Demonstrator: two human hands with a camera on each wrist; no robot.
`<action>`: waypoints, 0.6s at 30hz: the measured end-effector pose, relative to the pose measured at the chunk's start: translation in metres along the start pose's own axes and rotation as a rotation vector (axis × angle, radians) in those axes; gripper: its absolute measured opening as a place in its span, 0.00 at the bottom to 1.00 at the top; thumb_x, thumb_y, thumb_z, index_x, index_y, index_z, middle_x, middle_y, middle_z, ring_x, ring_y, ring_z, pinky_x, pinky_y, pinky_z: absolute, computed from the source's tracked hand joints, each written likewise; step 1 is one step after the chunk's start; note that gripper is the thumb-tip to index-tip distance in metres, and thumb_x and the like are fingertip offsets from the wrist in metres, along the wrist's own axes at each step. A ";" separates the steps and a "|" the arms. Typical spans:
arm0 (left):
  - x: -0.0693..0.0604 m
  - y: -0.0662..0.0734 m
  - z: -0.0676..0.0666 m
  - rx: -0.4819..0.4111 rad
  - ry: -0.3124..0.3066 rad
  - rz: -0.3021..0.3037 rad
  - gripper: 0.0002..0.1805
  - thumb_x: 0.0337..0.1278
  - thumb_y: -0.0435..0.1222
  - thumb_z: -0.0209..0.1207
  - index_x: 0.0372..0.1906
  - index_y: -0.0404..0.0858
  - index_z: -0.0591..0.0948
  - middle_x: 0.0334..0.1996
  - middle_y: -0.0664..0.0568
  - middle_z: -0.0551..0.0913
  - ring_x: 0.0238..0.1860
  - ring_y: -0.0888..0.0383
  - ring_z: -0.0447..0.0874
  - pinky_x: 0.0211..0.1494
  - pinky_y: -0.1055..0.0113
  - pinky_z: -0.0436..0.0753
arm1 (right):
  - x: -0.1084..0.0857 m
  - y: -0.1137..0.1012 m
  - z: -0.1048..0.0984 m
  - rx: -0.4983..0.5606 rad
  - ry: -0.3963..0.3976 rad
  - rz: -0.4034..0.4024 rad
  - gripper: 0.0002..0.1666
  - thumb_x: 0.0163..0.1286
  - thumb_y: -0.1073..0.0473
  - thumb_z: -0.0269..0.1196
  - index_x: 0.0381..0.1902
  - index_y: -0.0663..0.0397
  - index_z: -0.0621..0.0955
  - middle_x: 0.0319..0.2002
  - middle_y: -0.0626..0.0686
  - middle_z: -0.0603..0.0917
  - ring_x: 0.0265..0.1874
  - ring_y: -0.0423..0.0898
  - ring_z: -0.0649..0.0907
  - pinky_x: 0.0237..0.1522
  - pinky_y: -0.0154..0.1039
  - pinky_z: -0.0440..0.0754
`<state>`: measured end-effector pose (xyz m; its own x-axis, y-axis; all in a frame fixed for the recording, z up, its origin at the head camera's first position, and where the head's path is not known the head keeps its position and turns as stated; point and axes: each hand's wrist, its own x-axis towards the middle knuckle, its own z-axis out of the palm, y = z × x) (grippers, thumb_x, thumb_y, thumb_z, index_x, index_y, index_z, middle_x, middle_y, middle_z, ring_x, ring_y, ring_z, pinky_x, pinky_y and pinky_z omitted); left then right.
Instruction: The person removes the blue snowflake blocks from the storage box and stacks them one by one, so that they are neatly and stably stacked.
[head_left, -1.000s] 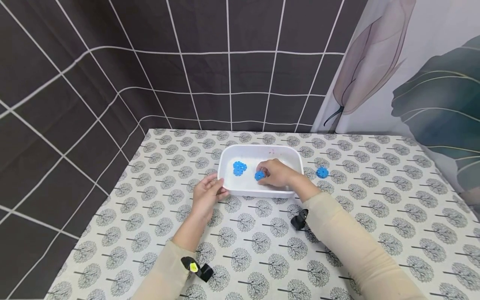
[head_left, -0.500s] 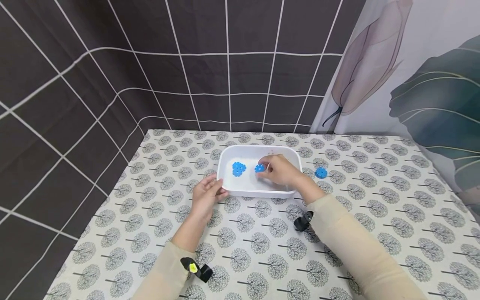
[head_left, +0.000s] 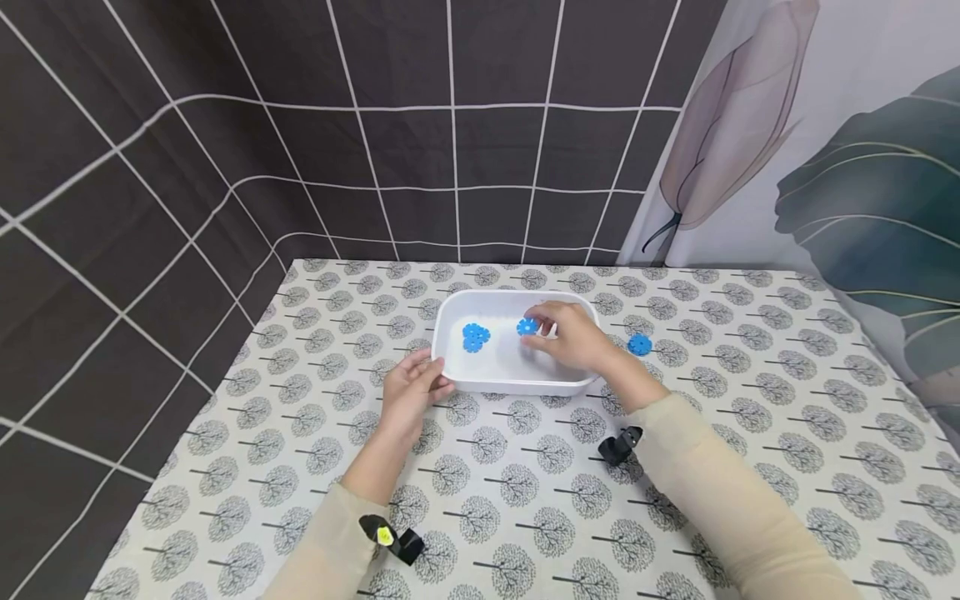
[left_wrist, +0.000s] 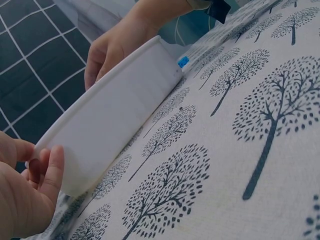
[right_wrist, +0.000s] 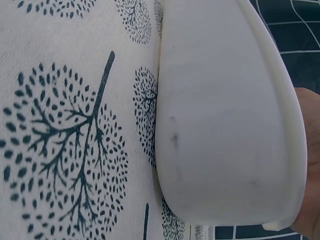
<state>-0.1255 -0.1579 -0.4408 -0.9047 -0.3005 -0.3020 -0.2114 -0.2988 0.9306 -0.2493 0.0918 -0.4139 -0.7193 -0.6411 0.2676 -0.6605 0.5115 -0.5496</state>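
Note:
A white plastic tub with rounded corners stands on the cloth. My left hand grips its front left corner, thumb at the rim and fingers against the outside wall. My right hand reaches over the tub's right side and pinches a blue snowflake-shaped disc between thumb and fingers, above the tub's floor. Several more blue snowflake discs lie overlapping in the left part of the tub. In the right wrist view the tub's wall hides the disc and most of the right hand.
Another blue snowflake disc lies on the tree-print tablecloth, just right of the tub. A dark grid-patterned curtain hangs behind the table and along its left. A pale leaf-print curtain hangs at the back right.
My right hand has moved the pinched disc towards the back of the tub and slightly right. The left hand keeps its hold on the corner.

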 end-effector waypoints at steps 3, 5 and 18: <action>0.000 -0.001 0.000 -0.001 -0.004 -0.002 0.24 0.68 0.29 0.60 0.66 0.32 0.72 0.44 0.38 0.80 0.34 0.57 0.84 0.46 0.67 0.92 | -0.002 0.002 -0.002 0.010 0.039 -0.005 0.23 0.64 0.59 0.73 0.52 0.67 0.83 0.40 0.55 0.86 0.36 0.49 0.83 0.45 0.46 0.84; 0.000 -0.001 -0.001 -0.003 -0.006 -0.004 0.24 0.68 0.29 0.60 0.66 0.31 0.72 0.44 0.37 0.80 0.34 0.57 0.84 0.46 0.67 0.92 | -0.003 0.002 -0.004 0.022 0.056 -0.001 0.24 0.64 0.59 0.73 0.53 0.68 0.82 0.41 0.57 0.86 0.36 0.50 0.83 0.44 0.46 0.84; 0.001 0.000 0.001 0.003 -0.001 -0.010 0.24 0.68 0.29 0.60 0.67 0.33 0.72 0.44 0.40 0.80 0.34 0.59 0.83 0.46 0.69 0.91 | -0.012 0.010 -0.017 0.033 0.124 0.034 0.23 0.65 0.59 0.72 0.54 0.66 0.82 0.37 0.56 0.85 0.34 0.50 0.81 0.36 0.44 0.86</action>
<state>-0.1270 -0.1574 -0.4407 -0.9029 -0.2969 -0.3108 -0.2211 -0.2993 0.9282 -0.2510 0.1142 -0.4091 -0.7637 -0.5472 0.3426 -0.6291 0.5118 -0.5850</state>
